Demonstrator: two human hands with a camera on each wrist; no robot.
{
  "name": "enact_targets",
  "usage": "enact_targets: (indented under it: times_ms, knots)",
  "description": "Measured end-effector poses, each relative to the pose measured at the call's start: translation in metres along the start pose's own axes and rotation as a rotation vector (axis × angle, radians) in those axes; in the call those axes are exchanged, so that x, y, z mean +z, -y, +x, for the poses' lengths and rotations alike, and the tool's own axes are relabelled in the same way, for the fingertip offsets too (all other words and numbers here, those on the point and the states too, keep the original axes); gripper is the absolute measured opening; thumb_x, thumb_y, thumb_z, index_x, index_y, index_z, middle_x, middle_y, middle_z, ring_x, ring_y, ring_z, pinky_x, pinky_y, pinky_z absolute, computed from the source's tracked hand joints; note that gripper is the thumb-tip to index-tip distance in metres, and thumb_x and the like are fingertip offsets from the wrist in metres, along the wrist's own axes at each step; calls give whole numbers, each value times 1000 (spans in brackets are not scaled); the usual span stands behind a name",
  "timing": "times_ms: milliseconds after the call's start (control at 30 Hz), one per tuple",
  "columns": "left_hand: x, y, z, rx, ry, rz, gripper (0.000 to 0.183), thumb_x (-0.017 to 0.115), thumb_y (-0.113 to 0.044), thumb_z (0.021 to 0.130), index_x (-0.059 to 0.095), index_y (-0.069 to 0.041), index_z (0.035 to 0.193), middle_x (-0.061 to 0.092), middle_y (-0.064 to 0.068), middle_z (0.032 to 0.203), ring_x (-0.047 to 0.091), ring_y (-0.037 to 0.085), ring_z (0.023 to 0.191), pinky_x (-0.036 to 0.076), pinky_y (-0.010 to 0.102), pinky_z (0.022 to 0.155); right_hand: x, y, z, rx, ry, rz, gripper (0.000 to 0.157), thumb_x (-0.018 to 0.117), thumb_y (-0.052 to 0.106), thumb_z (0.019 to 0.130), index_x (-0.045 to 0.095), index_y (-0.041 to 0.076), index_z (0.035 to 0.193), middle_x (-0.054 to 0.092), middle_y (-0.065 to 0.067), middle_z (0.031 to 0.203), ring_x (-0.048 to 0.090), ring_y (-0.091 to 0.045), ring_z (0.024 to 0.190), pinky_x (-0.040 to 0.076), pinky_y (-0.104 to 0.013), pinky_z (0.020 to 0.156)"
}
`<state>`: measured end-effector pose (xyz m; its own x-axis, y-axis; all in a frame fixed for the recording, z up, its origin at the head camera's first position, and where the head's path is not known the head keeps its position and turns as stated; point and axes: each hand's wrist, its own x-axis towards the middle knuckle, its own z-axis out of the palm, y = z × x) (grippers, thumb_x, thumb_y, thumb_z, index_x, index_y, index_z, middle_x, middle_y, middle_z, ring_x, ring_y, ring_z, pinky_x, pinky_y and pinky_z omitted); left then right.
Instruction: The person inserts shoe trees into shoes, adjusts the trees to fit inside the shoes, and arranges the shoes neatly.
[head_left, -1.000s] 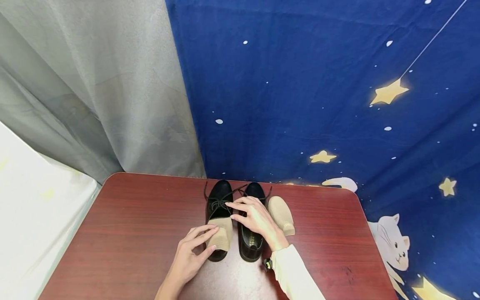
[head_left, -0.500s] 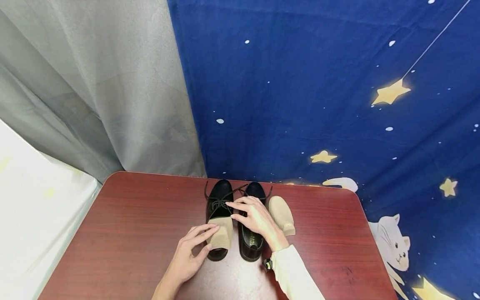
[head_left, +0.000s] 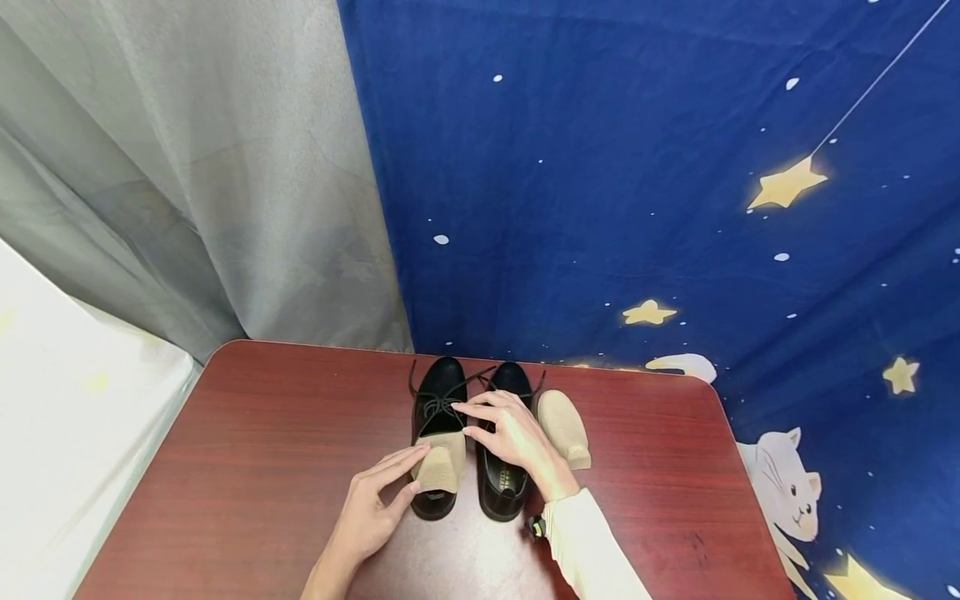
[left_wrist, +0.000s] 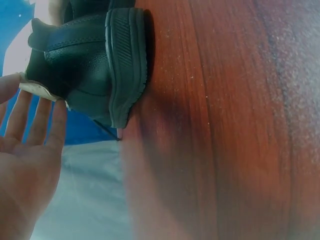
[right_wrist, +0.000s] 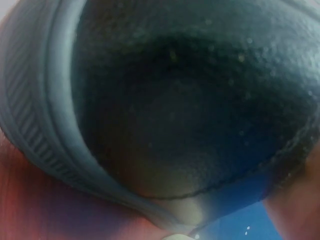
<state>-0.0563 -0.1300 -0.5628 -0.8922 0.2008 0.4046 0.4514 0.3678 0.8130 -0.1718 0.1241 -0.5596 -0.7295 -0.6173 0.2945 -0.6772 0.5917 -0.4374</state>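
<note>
Two black lace-up shoes stand side by side, toes away from me: the left shoe (head_left: 444, 379) and the right shoe (head_left: 501, 504). A beige shoe insert (head_left: 442, 471) sits at the left shoe's opening, its near end over the heel. My left hand (head_left: 367, 504) pinches this insert by its left edge; in the left wrist view the beige edge lies between thumb and fingertips. My right hand (head_left: 513, 429) reaches across the right shoe, its extended forefinger touching the left shoe's laces (head_left: 437, 408) and its thumb at the collar. Black leather fills most of the right wrist view.
A second beige insert (head_left: 564, 429) lies to the right of the shoes on the reddish-brown table (head_left: 300, 433). Beyond the far edge hang a grey curtain (head_left: 285, 208) and a blue star-patterned cloth (head_left: 562, 208). The shoe toes are close to that edge.
My left fingers have drawn back from the top of the insert to its left edge, and the insert has shifted slightly. The right hand and the shoes stay in place.
</note>
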Motion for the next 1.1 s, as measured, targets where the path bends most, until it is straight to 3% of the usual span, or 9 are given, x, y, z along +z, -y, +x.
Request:
enact_targets:
  times_ms: [233,433,667,967,1100]
  knots:
    - [3,2,0,-9,-22,9,57,74,5,83,63,-15,135,63,2,134,56,21,126,33,16,108,2,0,0,-27,-18,6,41,70,32,93,65,28,134,66,5,118,58,-15,114,35,-40,109]
    - [7,8,3,21,-66,28,57,75,7,81,65,-13,134,64,4,132,58,21,123,35,16,106,2,-1,0,-27,-29,8,41,70,32,93,65,29,134,66,4,118,58,-16,113,36,-43,108]
    - [10,12,2,-21,-81,31,57,76,8,80,66,-14,132,65,1,131,59,19,123,32,16,108,4,-2,-1,-24,-44,-4,42,69,34,93,64,30,135,65,6,119,58,-16,114,35,-42,109]
    - [12,12,6,62,-115,71,61,77,12,77,66,-11,132,66,2,129,61,21,117,37,15,103,4,-2,0,-5,-29,3,41,68,36,94,63,32,135,64,7,120,57,-14,116,34,-40,110]
    - [12,12,7,35,-111,64,58,77,10,78,66,-11,131,66,3,129,61,21,115,37,14,102,5,-1,0,2,-26,5,42,68,35,94,63,32,135,64,7,120,57,-14,116,34,-40,110]
